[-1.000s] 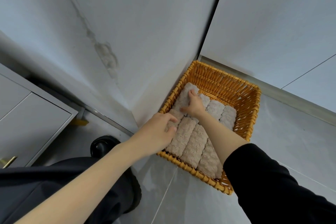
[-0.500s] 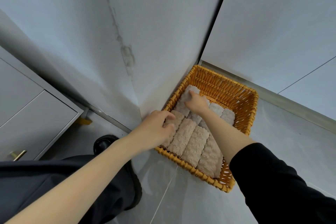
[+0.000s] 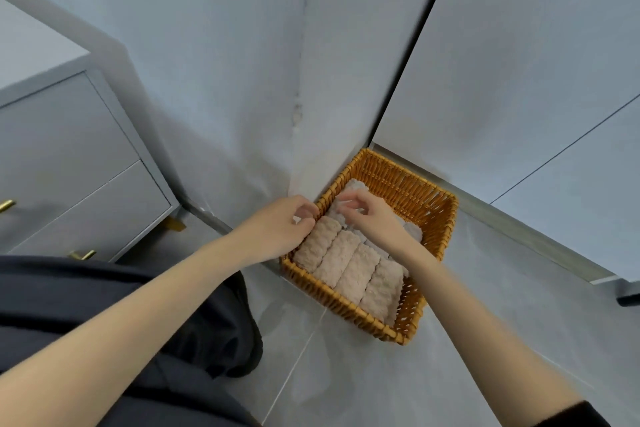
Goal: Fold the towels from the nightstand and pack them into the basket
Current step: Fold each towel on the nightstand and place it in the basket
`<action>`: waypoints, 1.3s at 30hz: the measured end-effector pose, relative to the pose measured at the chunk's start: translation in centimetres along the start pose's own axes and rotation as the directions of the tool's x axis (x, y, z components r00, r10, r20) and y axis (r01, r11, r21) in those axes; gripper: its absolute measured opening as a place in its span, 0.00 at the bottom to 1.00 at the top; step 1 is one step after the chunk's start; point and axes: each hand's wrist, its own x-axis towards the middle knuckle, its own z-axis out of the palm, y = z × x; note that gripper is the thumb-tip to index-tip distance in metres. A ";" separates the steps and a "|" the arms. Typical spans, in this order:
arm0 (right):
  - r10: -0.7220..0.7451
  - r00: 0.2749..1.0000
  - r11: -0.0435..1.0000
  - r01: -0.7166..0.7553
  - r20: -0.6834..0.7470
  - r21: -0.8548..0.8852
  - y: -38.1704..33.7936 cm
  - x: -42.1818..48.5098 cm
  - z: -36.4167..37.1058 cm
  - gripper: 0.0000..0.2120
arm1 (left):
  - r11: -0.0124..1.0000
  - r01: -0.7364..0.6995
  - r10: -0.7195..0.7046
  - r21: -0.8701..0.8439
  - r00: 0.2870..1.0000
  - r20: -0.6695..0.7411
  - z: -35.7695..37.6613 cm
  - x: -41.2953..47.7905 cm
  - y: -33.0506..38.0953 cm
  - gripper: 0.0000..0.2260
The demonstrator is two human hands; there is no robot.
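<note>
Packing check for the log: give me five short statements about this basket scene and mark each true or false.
1. The basket stands on the floor beside the wall. True.
2. The towels lie in it as a crumpled heap. False: they are folded and lie side by side in rows.
3. Both the left hand and the right hand are at the basket. True.
4. The basket is grey plastic. False: it is woven orange-brown wicker.
5. The nightstand stands on the person's right. False: it is on the left.
</note>
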 end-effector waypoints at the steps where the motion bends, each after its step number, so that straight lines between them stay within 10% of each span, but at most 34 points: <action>1: -0.028 1.000 1.000 0.028 0.008 -0.003 -1.0 -1.0 -0.1 0.10 | 1.000 -0.010 0.010 0.001 1.000 -0.009 -0.5 -0.6 0.2 0.12; 18: -0.346 0.927 0.937 0.350 0.147 -0.003 -23.1 -5.9 3.9 0.10 | 0.989 -0.094 0.029 -0.118 0.884 -0.467 -16.4 -16.1 0.5 0.10; 39: -0.574 0.744 0.813 0.569 0.341 0.126 -44.9 -0.2 22.9 0.10 | 0.981 0.100 -0.193 -0.168 0.352 -0.916 -30.1 -34.4 -12.4 0.13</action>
